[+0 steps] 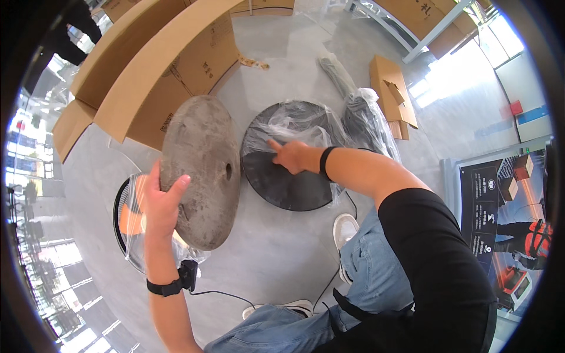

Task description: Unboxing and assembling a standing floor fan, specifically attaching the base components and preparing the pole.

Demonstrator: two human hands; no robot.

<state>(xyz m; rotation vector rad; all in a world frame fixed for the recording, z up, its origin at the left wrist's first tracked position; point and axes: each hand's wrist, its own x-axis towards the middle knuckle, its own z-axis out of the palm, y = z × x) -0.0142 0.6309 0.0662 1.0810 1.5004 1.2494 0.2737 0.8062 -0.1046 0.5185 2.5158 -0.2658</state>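
My left hand grips the left edge of a grey, mottled round disc with a small hole, held tilted up. The thumb lies on its face and the fingers go behind the rim. To its right, a black round base lies on the floor. Clear plastic film covers its far half. Over the film's edge on that base is my right hand, index finger stretched out and thumb side apart. Its other fingers are partly hidden.
A large open cardboard box stands at the far left. Beside my left hand lies a plastic-wrapped fan grille with orange parts. Plastic-wrapped dark parts and a small carton lie at the right, beyond a printed board.
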